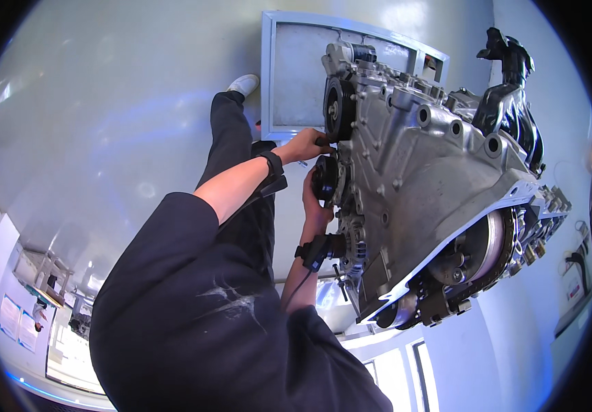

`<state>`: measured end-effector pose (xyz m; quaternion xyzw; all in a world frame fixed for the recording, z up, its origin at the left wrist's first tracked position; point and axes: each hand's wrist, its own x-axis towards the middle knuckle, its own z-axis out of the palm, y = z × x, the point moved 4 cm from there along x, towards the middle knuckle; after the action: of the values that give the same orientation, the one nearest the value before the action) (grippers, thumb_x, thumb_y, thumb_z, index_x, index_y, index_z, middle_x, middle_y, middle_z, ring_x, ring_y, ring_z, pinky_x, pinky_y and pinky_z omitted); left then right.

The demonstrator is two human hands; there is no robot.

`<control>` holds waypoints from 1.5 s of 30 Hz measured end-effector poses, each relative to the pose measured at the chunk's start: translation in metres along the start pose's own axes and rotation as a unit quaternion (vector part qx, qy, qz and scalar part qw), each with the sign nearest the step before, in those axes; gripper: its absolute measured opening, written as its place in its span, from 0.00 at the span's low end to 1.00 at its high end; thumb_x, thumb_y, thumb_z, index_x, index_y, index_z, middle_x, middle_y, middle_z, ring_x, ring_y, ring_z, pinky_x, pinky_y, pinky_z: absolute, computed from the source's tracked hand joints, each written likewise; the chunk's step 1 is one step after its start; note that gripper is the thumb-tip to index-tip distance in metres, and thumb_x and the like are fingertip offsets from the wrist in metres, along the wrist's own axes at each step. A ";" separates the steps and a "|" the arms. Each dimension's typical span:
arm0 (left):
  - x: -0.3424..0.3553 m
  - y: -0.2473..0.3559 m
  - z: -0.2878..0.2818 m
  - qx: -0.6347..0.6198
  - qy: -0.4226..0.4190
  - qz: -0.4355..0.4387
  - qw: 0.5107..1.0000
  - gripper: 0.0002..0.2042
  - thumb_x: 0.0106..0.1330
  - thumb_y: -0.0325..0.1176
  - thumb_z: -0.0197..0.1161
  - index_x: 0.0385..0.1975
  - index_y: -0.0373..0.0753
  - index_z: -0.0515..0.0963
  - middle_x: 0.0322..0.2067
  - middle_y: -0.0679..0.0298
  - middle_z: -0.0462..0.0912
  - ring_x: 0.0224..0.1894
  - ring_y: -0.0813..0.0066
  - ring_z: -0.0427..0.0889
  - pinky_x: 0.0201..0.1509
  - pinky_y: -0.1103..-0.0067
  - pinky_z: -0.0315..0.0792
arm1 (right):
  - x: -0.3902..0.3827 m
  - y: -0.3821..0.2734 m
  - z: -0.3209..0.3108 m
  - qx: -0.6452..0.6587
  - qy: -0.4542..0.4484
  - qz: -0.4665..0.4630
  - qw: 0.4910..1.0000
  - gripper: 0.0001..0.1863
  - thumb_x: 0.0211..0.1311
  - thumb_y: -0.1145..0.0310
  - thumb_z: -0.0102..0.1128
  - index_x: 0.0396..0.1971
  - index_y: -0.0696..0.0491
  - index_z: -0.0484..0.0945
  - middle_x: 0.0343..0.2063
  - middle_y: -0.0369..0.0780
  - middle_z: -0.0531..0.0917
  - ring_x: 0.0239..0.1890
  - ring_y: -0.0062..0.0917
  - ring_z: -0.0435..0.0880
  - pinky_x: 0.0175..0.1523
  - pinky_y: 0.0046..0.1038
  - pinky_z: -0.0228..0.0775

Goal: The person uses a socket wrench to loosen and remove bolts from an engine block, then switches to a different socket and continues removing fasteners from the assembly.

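Note:
A large grey metal engine block [412,158] fills the right half of the view. On its left-facing side sit a black ribbed pulley [339,110] and, below that in the picture, a second black pulley [325,177]. My left hand [305,145] is closed at the lower edge of the ribbed pulley, its fingertips on a small dark part too small to name. Around the second pulley curl the fingers of my right hand [314,196], partly hidden behind it. Beside my right wrist is a finned alternator [355,244].
A light blue metal frame [268,75] stands behind the engine. A black curved manifold-like part [512,103] rises at the engine's far right. An open housing shows a round flywheel-like part [494,240]. My shoe [243,84] rests on the shiny floor [124,103].

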<state>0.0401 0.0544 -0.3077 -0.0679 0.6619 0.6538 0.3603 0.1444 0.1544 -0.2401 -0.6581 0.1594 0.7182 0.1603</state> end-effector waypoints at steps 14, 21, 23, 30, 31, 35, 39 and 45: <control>-0.004 -0.026 0.017 -0.213 -0.014 -0.055 0.975 0.14 0.58 0.40 0.65 0.30 0.32 0.79 0.22 0.65 0.78 0.27 0.77 0.73 0.32 0.76 0.67 | -0.003 0.010 -0.001 -0.001 -0.051 0.002 0.999 0.21 0.60 0.61 0.44 0.48 0.58 0.74 0.46 0.47 0.78 0.52 0.41 0.74 0.57 0.50 0.62; 0.008 -0.014 0.003 -0.012 0.010 0.065 0.998 0.14 0.55 0.40 0.66 0.30 0.33 0.81 0.21 0.55 0.79 0.23 0.67 0.75 0.31 0.72 0.68 | 0.003 0.007 -0.004 -0.003 -0.050 -0.025 0.998 0.25 0.64 0.57 0.33 0.49 0.58 0.73 0.47 0.47 0.77 0.53 0.40 0.74 0.59 0.52 0.60; 0.005 -0.010 0.002 0.012 0.018 0.077 0.997 0.14 0.55 0.41 0.66 0.29 0.33 0.81 0.20 0.54 0.79 0.22 0.65 0.74 0.30 0.72 0.68 | 0.001 0.009 -0.003 0.002 -0.049 -0.036 0.998 0.25 0.64 0.57 0.33 0.49 0.58 0.73 0.47 0.47 0.77 0.53 0.40 0.74 0.60 0.52 0.59; -0.005 -0.018 0.011 -0.100 0.007 -0.035 0.994 0.17 0.58 0.43 0.63 0.28 0.31 0.80 0.18 0.59 0.78 0.23 0.75 0.72 0.30 0.75 0.66 | 0.001 0.007 -0.003 -0.018 -0.058 -0.030 0.998 0.26 0.63 0.56 0.33 0.49 0.58 0.73 0.47 0.47 0.77 0.53 0.40 0.73 0.59 0.52 0.59; -0.007 -0.017 0.014 -0.133 0.008 -0.035 0.990 0.16 0.58 0.43 0.63 0.30 0.32 0.80 0.21 0.60 0.78 0.25 0.76 0.73 0.32 0.77 0.67 | 0.001 0.007 -0.002 -0.010 -0.053 -0.027 0.998 0.26 0.63 0.56 0.33 0.48 0.58 0.73 0.47 0.47 0.77 0.53 0.40 0.73 0.59 0.52 0.59; -0.004 -0.023 0.012 -0.199 0.007 0.007 0.980 0.14 0.57 0.39 0.65 0.34 0.33 0.78 0.26 0.61 0.80 0.31 0.77 0.75 0.38 0.78 0.68 | 0.002 0.007 -0.003 -0.028 -0.053 -0.031 0.998 0.26 0.62 0.57 0.32 0.47 0.58 0.74 0.47 0.47 0.78 0.53 0.40 0.74 0.59 0.53 0.59; 0.001 -0.014 0.008 -0.116 -0.021 0.037 0.992 0.12 0.56 0.37 0.67 0.33 0.33 0.79 0.26 0.60 0.81 0.32 0.76 0.77 0.39 0.77 0.69 | 0.003 0.000 -0.004 -0.047 -0.066 -0.027 0.996 0.26 0.62 0.57 0.31 0.47 0.58 0.73 0.47 0.47 0.77 0.53 0.40 0.74 0.59 0.54 0.59; 0.002 -0.026 0.004 -0.067 0.009 0.022 0.997 0.13 0.56 0.37 0.66 0.32 0.33 0.80 0.26 0.59 0.81 0.32 0.74 0.76 0.39 0.76 0.68 | -0.003 0.012 -0.002 -0.024 -0.052 -0.029 0.998 0.23 0.61 0.61 0.39 0.49 0.59 0.73 0.46 0.49 0.77 0.53 0.42 0.73 0.60 0.51 0.60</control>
<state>0.0545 0.0555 -0.3300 -0.0831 0.6214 0.7035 0.3347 0.1416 0.1427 -0.2373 -0.6277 0.1142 0.7503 0.1734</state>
